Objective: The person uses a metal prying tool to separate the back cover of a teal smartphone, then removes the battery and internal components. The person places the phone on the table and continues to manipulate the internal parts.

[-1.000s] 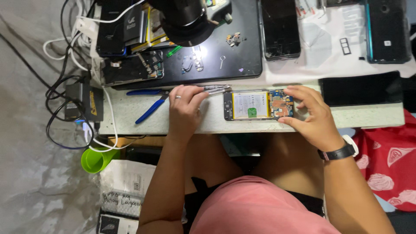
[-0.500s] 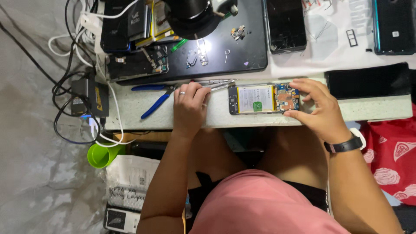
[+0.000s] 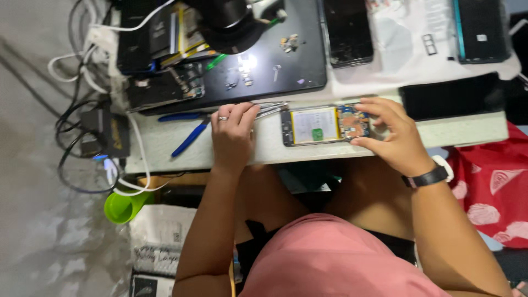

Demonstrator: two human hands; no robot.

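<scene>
Your left fingers (image 3: 242, 113) cover the near ends of what may be tweezers (image 3: 272, 108); your right fingers (image 3: 377, 107) hide the opened phone's (image 3: 324, 125) end.

Two hands (image 3: 234, 135), one opened phone (image 3: 324, 125), one blue pliers (image 3: 187, 137), one green cup (image 3: 124, 206).

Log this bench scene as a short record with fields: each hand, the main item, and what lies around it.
left hand: rests on the bench, fingertips on metal tweezers
right hand: grips the right end of the opened phone
opened phone: flat on the bench, back cover off, battery and circuit board showing
blue pliers: on the bench, left of the left hand
black mat: behind the phone, small parts scattered on it
other phones: dark, lying farther back
cables: bundled at the bench's left end
</scene>
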